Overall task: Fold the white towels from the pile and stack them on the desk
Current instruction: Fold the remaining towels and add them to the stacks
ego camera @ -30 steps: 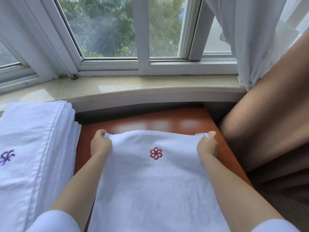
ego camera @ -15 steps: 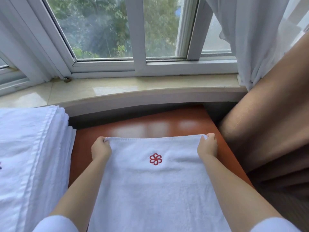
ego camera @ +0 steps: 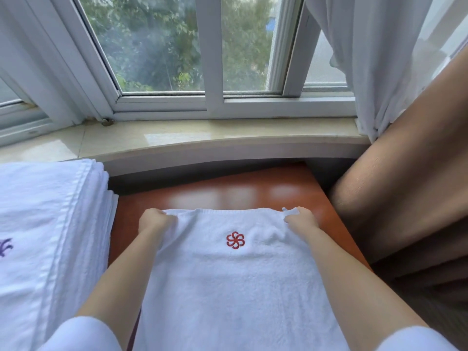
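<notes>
Two white sleeves [ego camera: 83, 334] sit at the bottom edge, at 7 and 5 o'clock, and bare forearms reach forward from them toward 12 o'clock over the towel [ego camera: 235, 287]. The towel lies spread on the desk [ego camera: 228, 193], running from the near edge to mid-frame, its far hem level with the knuckles. A red pinwheel logo [ego camera: 235, 240] is stitched near that hem, between the two hands; no lettering goes with it.

The left hand [ego camera: 155, 220] is curled into a fist at the towel's far left corner, fingers tucked under and gripping the cloth, wrist straight. The right hand [ego camera: 300, 219] is curled the same way on the far right corner, pinching the hem so that a small tab of cloth sticks up beside the knuckles. The towel puckers slightly between logo and right hand.

At 9 o'clock a stack [ego camera: 45, 236] of folded white linen rests on the desk, just beside the left forearm. A purple embroidered mark [ego camera: 5, 247] shows on its top, cut off by the frame edge and unreadable.

Beyond the hands is bare red-brown desk, then a pale sill [ego camera: 177, 138] and a white-framed window [ego camera: 212, 72] with green trees outside. At 1 o'clock hangs a sheer white curtain [ego camera: 374, 59]; at 3 o'clock, a brown drape [ego camera: 405, 186].
</notes>
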`<state>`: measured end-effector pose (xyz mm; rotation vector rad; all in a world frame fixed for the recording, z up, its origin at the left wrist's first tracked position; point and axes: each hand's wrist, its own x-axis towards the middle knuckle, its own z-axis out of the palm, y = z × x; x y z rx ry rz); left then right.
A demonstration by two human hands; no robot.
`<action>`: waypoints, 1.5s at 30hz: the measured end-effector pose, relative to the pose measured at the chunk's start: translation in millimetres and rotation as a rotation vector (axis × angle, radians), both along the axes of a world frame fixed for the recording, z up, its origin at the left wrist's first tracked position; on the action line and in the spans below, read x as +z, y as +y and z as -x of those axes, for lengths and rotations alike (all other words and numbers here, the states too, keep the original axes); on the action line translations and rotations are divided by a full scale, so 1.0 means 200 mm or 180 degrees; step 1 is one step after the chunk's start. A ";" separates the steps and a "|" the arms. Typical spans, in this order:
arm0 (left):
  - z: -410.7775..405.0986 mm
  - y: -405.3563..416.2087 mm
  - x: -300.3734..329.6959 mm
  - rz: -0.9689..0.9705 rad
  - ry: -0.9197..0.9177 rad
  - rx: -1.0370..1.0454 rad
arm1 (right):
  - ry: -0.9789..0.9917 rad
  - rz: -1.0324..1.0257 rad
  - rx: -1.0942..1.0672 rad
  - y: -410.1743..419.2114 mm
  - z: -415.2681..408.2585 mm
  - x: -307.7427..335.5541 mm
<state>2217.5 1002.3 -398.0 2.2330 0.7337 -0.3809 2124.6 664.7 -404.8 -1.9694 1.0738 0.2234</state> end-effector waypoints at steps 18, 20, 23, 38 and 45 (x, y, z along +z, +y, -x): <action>0.40 0.24 0.61 -0.0401 -0.1419 0.0112 | 0.0468 0.3219 0.1674 0.09 0.33 0.53; 0.45 0.27 0.67 -0.0525 -0.1657 0.0112 | 0.0262 0.3322 0.1716 0.11 0.36 0.59; 0.48 0.29 0.80 -0.0741 -0.2015 0.0163 | -0.0268 0.3557 0.1568 0.13 0.39 0.68; 0.55 0.53 1.26 0.1581 -0.2362 -0.0220 | -0.1692 0.2297 0.0021 0.18 0.31 1.16; 0.49 0.51 1.22 0.2303 -0.2812 0.0591 | -0.1922 0.1984 -0.0029 0.27 0.27 1.18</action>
